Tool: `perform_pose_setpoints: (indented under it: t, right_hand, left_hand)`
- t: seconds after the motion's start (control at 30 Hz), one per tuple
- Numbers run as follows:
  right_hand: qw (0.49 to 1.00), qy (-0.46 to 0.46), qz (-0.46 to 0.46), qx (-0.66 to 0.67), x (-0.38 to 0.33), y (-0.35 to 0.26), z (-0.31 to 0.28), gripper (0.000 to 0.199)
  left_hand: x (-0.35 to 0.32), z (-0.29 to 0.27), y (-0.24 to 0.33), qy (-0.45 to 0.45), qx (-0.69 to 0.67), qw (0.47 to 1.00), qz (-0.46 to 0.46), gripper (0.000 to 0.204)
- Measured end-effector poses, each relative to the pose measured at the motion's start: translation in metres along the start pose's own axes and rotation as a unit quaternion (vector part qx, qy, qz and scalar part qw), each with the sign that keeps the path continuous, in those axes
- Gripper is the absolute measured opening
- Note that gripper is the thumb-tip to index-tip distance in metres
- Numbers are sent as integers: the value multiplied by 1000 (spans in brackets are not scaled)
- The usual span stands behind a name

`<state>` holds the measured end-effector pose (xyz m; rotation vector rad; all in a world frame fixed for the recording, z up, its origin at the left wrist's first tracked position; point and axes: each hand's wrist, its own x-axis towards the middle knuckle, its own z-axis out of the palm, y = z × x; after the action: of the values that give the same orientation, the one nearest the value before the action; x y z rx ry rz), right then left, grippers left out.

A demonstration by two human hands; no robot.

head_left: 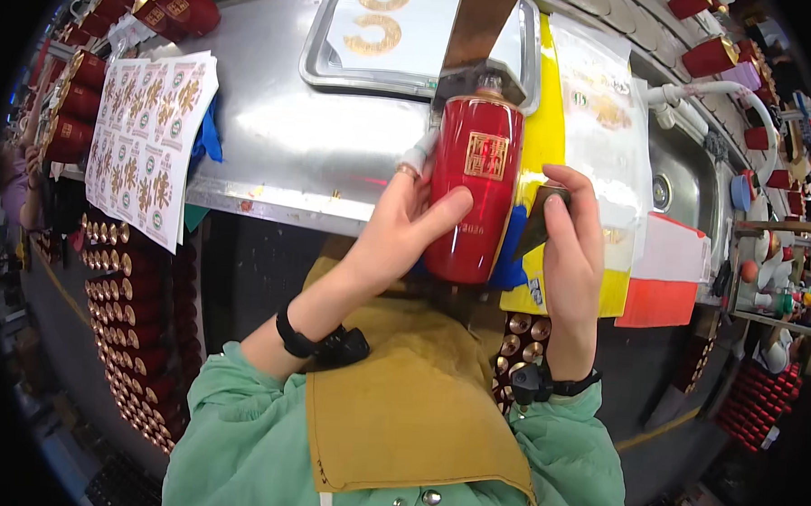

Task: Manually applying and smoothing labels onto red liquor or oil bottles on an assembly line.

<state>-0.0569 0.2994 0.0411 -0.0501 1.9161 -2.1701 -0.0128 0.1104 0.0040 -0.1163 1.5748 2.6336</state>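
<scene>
A glossy red bottle [472, 215] with a gold square emblem leans at the counter's front edge, its neck against a metal bracket [474, 25]. My left hand [398, 221] is closed around its left side, thumb across the front; pale coverings wrap some fingertips. Just to the right of the bottle, my right hand [574, 238] pinches a thin dark flat scraper-like piece [534, 227]. That piece is apart from the bottle or barely beside it; I cannot tell which. A blue cloth [511, 258] lies behind the bottle's lower right side.
Beyond the bottle is a metal tray [319, 64] with gold ring-shaped decals on white sheets. Printed decal sheets [148, 142] hang over the counter's left edge. Yellow sheeting [548, 133], white paper [602, 108] and a sink [690, 166] lie right. Red bottles [135, 332] stand stacked lower left.
</scene>
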Motion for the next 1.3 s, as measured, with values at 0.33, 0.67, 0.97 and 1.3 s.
perform_pose_setpoints:
  t: [0.33,0.67,0.97,1.3]
  right_hand:
    - [990,-2,-39,-137,-57,21,13,20]
    - [987,-13,-60,-147,-53,21,13,20]
    - [989,-8,-45,-142,-53,21,14,21]
    - [977,-4,-94,-192,-51,24,14,17]
  left_hand:
    - [0,-4,-7,13,48,999,5,84]
    - [-1,-6,-5,-1,47,999,-10,84]
    - [0,-5,-4,10,54,998,7,82]
    - [0,-5,-5,1,54,999,-8,81]
